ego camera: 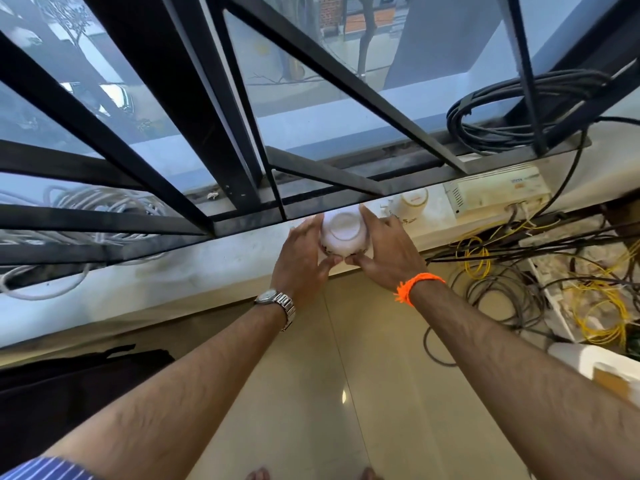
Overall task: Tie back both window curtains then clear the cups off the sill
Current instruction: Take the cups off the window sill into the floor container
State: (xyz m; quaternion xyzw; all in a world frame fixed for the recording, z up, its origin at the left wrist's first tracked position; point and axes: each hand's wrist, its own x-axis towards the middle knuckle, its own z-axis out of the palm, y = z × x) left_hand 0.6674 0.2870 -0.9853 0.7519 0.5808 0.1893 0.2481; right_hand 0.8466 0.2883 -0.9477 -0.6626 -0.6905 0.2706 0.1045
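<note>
- The cup [343, 233] sits on the sill [207, 261], right btw both hands and close to the window bars [242, 223].
- L hand [301, 252] wraps the cup's 9 o'clock side. R hand [384, 247] wraps its 3 o'clock side. The thumbs almost meet at 6 o'clock, on the near side.
- So both hands are grasping the cup, w/ fingers bent round it. Neither hand is nearer; the cup is dead centre.
- The cup stands up-and-down and we see it from above. Can't tell if it's mouth up or bottom up.
- I think the step is lifting this cup off the sill. The next move prob. goes toward 6 o'clock, back to the person and away from the bars.
- A 2nd cup [414, 202] stands at 2 o'clock from the first, near it, beside a white box [495, 195]. R hand is nearer to it.
- No curtains in view, so can't tell if they're tied.
</note>
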